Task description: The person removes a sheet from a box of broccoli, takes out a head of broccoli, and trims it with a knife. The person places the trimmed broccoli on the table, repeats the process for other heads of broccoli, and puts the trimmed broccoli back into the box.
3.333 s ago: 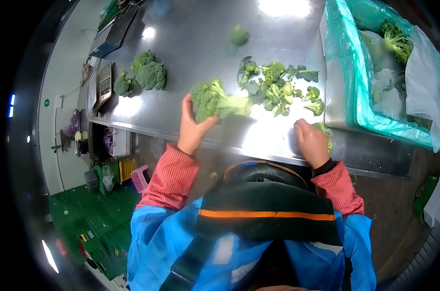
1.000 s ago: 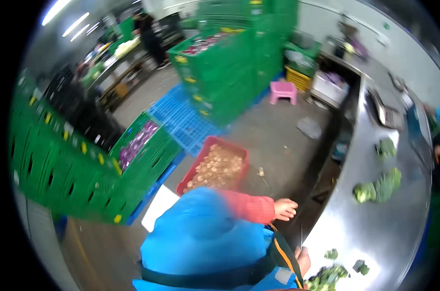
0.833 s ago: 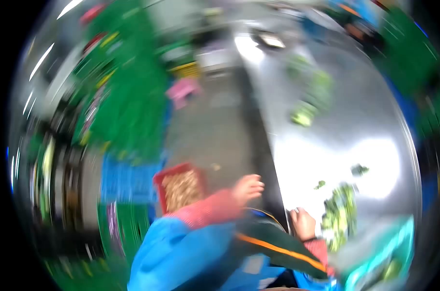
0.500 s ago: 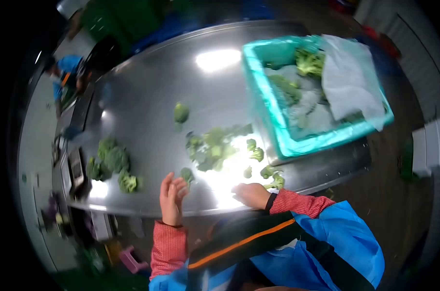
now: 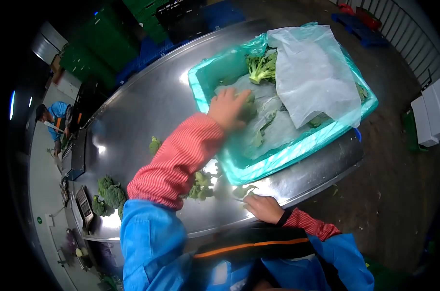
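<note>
My left hand [image 5: 227, 109] reaches into the teal-lined crate [image 5: 288, 162], its fingers apart over a broccoli head [image 5: 249, 107] that it partly hides. Near the table's front edge, my right hand [image 5: 264, 208] is closed. A blurred thin shape lies at its fingertips, too unclear to name. Just beyond it is a green broccoli scrap [image 5: 246, 191]. Small florets [image 5: 200, 188] lie on the metal table between my left sleeve and right hand. A pale green broccoli [image 5: 262, 67] sits in the crate beside a white sheet [image 5: 312, 72].
Several broccoli heads [image 5: 114, 196] stand at the table's left, near a scale-like device [image 5: 84, 206]. One floret [image 5: 155, 145] lies beyond my left sleeve. A person [image 5: 59, 119] in blue works at the far left. White boxes [image 5: 433, 111] stand at the right.
My left hand has moved from above the table up and right into the crate. The view has shifted, so the crate appears further left. My right hand remains near the front edge.
</note>
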The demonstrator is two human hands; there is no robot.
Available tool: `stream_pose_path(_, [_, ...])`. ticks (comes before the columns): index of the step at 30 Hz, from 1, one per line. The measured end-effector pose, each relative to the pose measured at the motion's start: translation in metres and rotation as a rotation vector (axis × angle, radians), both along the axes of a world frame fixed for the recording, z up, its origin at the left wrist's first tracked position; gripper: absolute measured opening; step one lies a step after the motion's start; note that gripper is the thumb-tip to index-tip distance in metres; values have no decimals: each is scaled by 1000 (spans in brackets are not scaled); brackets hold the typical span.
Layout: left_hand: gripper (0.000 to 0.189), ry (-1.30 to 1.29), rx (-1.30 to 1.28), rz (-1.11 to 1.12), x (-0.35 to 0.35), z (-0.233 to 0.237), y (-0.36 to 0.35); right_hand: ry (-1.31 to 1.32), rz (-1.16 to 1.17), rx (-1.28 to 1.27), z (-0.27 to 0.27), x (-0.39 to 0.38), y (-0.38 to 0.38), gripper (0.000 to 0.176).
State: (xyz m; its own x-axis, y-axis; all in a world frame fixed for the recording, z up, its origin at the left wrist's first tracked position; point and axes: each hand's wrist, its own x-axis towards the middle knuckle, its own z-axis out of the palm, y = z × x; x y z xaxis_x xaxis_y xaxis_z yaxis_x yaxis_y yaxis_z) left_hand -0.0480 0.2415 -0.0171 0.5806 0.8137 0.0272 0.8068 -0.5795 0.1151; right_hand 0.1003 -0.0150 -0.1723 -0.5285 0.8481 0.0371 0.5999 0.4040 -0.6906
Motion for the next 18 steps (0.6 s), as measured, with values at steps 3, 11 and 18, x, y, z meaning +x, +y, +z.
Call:
stream_pose_path(3, [122,388,-91,159,24,1,15,111,-16,30,5,18,7,16])
stream_pose_path(11, [109,193,-120,113,13,12,33,50,-48,-4,5,44,9,18])
stream_pose_path(18, [94,-931,-562,206,-66,94,16,107,16,13,18,29,10,18])
